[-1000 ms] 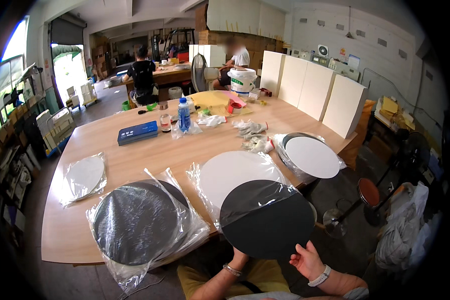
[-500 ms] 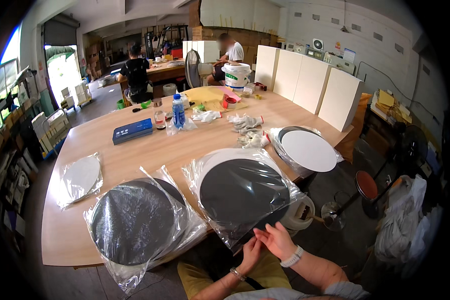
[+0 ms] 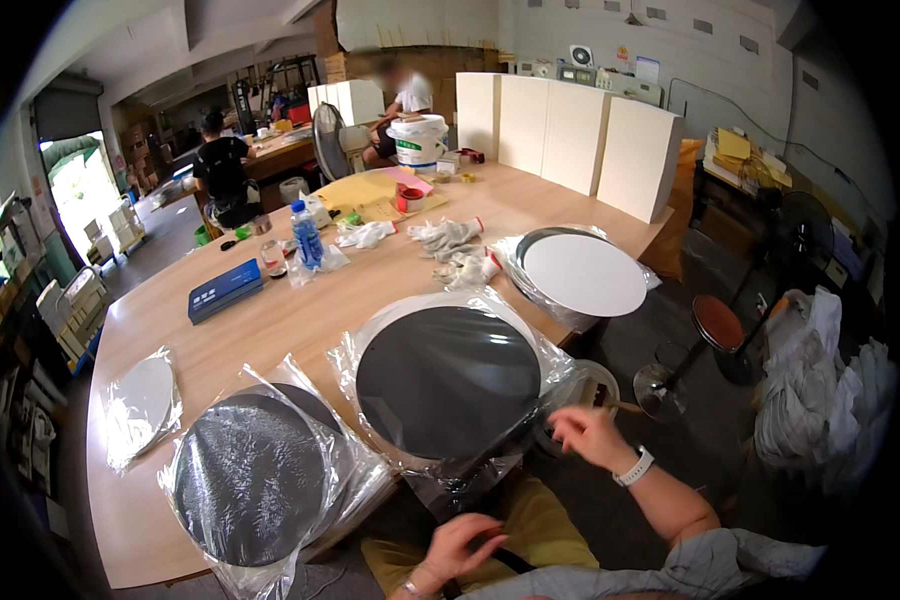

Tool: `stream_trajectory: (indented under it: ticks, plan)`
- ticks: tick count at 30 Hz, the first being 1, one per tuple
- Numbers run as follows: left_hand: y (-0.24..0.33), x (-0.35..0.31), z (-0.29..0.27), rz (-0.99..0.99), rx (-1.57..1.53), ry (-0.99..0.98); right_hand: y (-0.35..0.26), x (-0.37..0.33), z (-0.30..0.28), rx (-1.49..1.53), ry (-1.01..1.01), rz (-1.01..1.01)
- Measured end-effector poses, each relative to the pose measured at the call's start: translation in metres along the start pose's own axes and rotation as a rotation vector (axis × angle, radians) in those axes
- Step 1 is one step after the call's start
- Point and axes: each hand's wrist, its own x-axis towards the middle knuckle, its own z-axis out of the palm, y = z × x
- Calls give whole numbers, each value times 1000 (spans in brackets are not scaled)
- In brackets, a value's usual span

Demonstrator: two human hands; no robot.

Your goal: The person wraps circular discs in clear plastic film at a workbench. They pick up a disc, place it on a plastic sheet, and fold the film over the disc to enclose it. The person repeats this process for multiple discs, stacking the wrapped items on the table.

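A dark grey round disc [image 3: 448,385] lies on a larger white disc in a clear plastic bag [image 3: 345,372] at the table's near edge. The bag's loose end hangs over that edge. Below it, above my lap, my left hand [image 3: 462,545] is free of the bag, its fingers loosely bent and thumb apart. My right hand [image 3: 592,438] is at the bag's right corner with fingers apart; whether a fingertip touches the plastic I cannot tell. To the left is another bagged dark disc [image 3: 245,475], its film wrinkled and shiny.
On the wooden table [image 3: 260,345] are a small bagged white disc [image 3: 142,398], a blue box [image 3: 226,290], a blue bottle [image 3: 306,237], work gloves [image 3: 448,238] and a stack of discs [image 3: 585,276]. White panels [image 3: 638,155] stand at the back right. Right of me is a stool [image 3: 717,322]. Two people sit farther back.
My hands have let go of the bag's near end and come apart, the left down toward my lap, the right outward and up. The view has turned somewhat right.
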Motion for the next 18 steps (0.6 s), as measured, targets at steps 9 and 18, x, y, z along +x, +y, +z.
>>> stream_trajectory:
  ticks: [9, 18]
  plan:
    - [15, 23, -59, 201, 982, 9, 59, 71, -81, -456, -117, -639]
    - [9, 23, -53, -111, 638, 314, 92, 96, -77, -110, -87, -388]
